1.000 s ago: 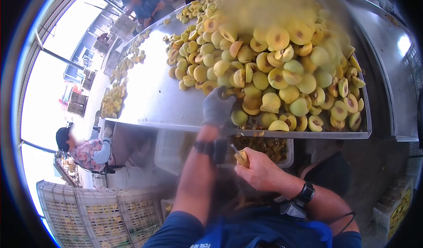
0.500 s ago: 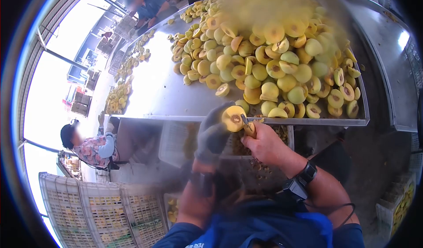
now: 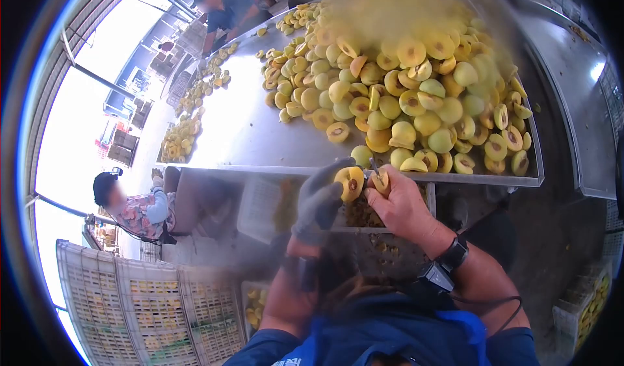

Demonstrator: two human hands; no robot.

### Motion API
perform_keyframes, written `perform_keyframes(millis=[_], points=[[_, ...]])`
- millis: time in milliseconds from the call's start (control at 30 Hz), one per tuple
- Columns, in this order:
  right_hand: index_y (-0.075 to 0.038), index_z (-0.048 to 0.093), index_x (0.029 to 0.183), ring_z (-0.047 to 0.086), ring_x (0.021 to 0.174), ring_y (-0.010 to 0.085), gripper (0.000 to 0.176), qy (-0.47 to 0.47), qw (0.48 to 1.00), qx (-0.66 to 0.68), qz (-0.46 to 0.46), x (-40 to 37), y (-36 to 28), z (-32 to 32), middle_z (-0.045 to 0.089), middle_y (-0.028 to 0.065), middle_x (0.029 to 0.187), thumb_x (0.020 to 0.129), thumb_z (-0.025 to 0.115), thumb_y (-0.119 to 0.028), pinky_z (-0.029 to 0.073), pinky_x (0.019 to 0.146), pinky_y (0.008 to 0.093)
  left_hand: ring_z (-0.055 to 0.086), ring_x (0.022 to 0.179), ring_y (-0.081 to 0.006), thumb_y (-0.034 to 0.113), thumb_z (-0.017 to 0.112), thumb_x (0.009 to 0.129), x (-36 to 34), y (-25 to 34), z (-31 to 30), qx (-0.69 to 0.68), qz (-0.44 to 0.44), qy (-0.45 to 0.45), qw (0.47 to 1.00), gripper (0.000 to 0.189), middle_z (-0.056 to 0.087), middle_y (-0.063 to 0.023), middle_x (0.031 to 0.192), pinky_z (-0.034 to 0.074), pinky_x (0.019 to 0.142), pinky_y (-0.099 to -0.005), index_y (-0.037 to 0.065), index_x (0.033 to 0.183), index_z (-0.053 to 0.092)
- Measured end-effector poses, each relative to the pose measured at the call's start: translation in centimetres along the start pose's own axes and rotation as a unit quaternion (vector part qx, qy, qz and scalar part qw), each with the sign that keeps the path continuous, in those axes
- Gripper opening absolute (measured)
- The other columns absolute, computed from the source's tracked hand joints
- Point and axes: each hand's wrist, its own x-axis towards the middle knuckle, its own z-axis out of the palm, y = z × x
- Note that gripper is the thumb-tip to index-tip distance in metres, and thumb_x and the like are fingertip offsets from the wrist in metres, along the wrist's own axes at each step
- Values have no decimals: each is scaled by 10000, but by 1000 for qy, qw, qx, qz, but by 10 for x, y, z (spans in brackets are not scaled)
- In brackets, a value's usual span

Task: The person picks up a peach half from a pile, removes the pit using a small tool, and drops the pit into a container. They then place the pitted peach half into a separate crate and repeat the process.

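My left hand (image 3: 317, 202), in a dark grey glove, holds a yellow peach half (image 3: 351, 183) just past the table's near edge, its cut face and brown pit hollow turned up. Close beside it, my bare right hand (image 3: 404, 205) grips a small pitting knife (image 3: 380, 183) with a wooden handle and a short metal tip pointing up. The tip stands slightly apart from the peach half. Beyond both hands lies a big heap of peach halves (image 3: 390, 106), some cut side up, some showing yellow-green skin.
The heap rests on a metal table (image 3: 224, 132) with a raised rim. Below my hands stands a crate (image 3: 364, 218) with dark scraps. Stacked crates (image 3: 149, 307) rise at lower left. A person (image 3: 136, 203) sits at left; another person (image 3: 227, 12) works at the far side.
The knife has come away from the peach half, and its tip now points up. The peach half has turned a little in my left hand and shifted slightly right and down.
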Motion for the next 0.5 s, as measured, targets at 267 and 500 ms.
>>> perform_keyframes(millis=[267, 500], points=[[-33, 597, 1040, 581, 717, 185, 148, 27, 996, -31, -82, 10, 13, 8, 625, 100, 801, 932, 696, -52, 506, 707, 330, 663, 1094, -287, 176, 674, 936, -5, -27, -4, 155, 27, 55, 986, 427, 679, -179, 1203, 517, 951, -386, -40, 1298, 606], [-4, 575, 1019, 599, 712, 260, 193, -20, 998, -28, -46, 1, 6, 6, 624, 154, 785, 884, 692, -76, 502, 701, 381, 678, 952, -209, 225, 651, 983, -13, -43, 1, 388, 133, 123, 904, 318, 687, -102, 1091, 555, 824, -339, -14, 1192, 641]])
